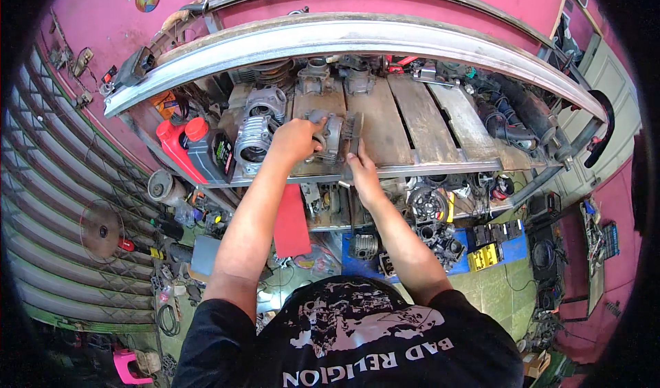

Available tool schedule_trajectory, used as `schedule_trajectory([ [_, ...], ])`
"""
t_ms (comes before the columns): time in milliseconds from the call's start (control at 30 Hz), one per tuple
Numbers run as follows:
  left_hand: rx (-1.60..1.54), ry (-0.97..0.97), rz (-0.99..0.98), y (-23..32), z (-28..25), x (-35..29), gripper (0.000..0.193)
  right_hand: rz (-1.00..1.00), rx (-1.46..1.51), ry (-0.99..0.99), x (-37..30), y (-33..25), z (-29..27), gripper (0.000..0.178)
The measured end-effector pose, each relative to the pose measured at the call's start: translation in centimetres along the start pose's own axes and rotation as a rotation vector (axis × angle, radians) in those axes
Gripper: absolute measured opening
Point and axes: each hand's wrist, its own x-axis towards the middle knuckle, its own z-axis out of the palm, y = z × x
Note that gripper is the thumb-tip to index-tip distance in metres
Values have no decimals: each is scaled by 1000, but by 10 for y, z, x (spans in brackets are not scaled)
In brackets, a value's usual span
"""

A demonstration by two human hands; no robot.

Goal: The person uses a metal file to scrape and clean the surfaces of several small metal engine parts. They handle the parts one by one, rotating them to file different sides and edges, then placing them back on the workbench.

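On the wooden shelf, my left hand is closed on a grey finned engine part, which looks like a cylinder head and stands near the front edge. My right hand grips a brush with a dark, flat back. Its bristles face left, against or very close to the part's fins; the exact contact cannot be made out. Just left of my left hand are two more metal engine castings, a finned one in front and another behind it. My fingertips are partly hidden.
A black bottle with a red cap and a red bottle stand at the shelf's left end. A metal rail crosses above the shelf. More castings line the back; dark pipes lie right. Engine parts crowd the level below.
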Motion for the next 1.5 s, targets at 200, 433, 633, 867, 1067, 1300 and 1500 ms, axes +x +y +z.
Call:
schedule_trajectory([
  [200, 19, 68, -9, -9, 6, -2, 69, 9, -88, -41, -125, -21, 41, 77],
  [433, 23, 5, -51, 1, 0, -4, 70, 295, 68, -46, -52, -19, 8, 77],
  [633, 64, 20, -119, 17, 9, -4, 69, 240, -75, -74, -87, -43, 13, 77],
  [867, 81, 74, -157, 36, 4, -19, 57, 29, -138, 21, -98, -22, 22, 77],
  [1067, -102, 48, -143, 43, 4, -33, 45, 371, -5, -83, -35, -36, -15, 77],
  [1300, -158, 187, -234, 9, -25, -41, 89, 53, -91, -100, -94, -11, -10, 72],
  [1500, 22, -172, -169, -3, -30, -13, 98, 138, 49, -84, -33, -4, -18, 72],
])
